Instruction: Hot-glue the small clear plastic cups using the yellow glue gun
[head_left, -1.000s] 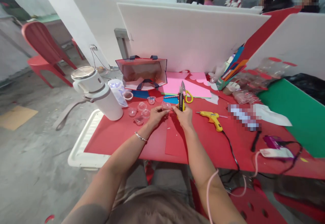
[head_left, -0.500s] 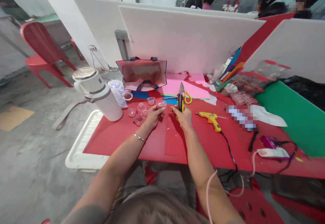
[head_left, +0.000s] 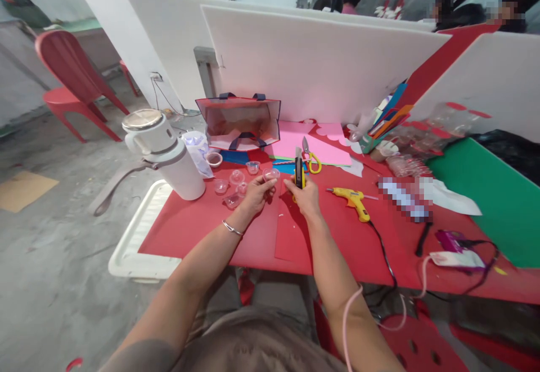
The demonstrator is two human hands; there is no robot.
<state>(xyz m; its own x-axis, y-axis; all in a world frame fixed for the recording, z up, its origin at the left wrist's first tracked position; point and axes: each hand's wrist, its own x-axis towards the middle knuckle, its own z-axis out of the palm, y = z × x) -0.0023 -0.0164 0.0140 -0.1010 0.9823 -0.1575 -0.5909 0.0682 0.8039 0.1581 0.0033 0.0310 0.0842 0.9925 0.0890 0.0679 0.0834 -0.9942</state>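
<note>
Clear plastic cup (head_left: 270,174) pinched in my left hand (head_left: 256,191); my right hand (head_left: 304,195) grips a yellow-black utility knife (head_left: 299,170) (blade up).

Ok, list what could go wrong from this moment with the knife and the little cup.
1. The right hand holds the utility knife with its blade out, close to the left hand; a slip could cut its fingers.
2. The small clear cup is pinched at the fingertips and could crack or pop out.
3. The glue gun lies near the right forearm, its cord trailing; a snag might drag it.
</note>
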